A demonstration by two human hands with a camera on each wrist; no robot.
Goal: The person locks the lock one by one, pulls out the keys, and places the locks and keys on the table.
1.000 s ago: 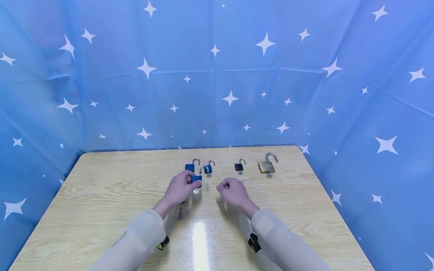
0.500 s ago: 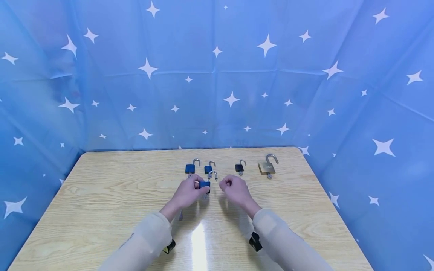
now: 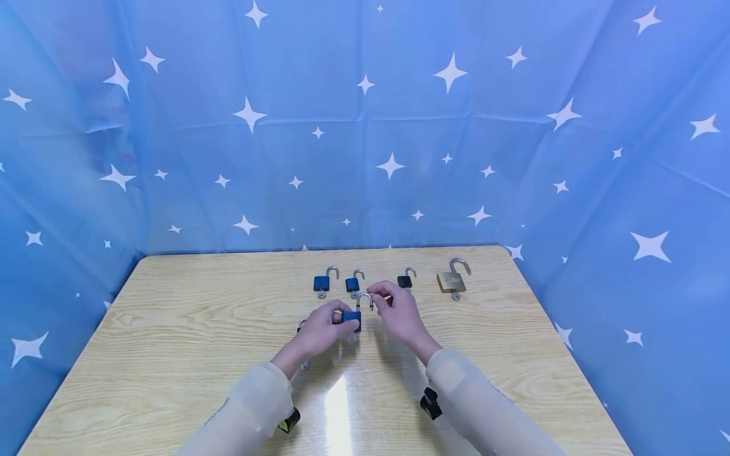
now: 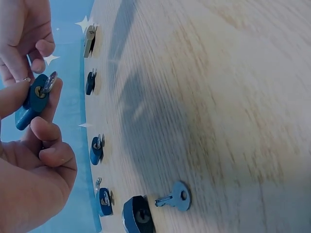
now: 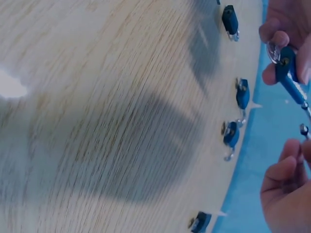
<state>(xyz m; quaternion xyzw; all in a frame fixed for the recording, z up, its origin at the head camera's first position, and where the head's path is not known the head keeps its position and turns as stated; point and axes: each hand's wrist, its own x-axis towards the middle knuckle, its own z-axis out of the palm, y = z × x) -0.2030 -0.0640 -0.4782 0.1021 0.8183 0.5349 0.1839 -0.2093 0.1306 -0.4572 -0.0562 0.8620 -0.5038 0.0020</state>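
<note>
A blue padlock [image 3: 352, 321] with key [image 4: 50, 82] is in the air above the worktop [image 3: 199, 304], pinched by the left hand [image 3: 320, 328]. The right hand [image 3: 399, 315] is at its open loop [image 3: 364, 294]; whether pinching, I cannot tell.

I'm viewing wood-grain desk [image 3: 199, 304]: two blue padlocks [image 3: 321, 284], black padlock [image 3: 404, 282], brass padlock [image 3: 451, 282] lying toward far edge; nearer, key [image 4: 181, 196] lying beside another padlock [image 4: 138, 214].

Got these across the pale wooden table's [image 3: 171, 329] far side, left to right: boxy blue metal padlock [image 3: 322, 284], smaller blue padlock [image 3: 351, 285], small black padlock [image 3: 404, 282], large brass padlock [image 3: 451, 282]. Closer, got third blue padlock [image 3: 352, 316] in left hand [image 3: 326, 328], with flat silver key [image 4: 181, 196] just before dark metal padlock [image 4: 138, 216] to its left.
</note>
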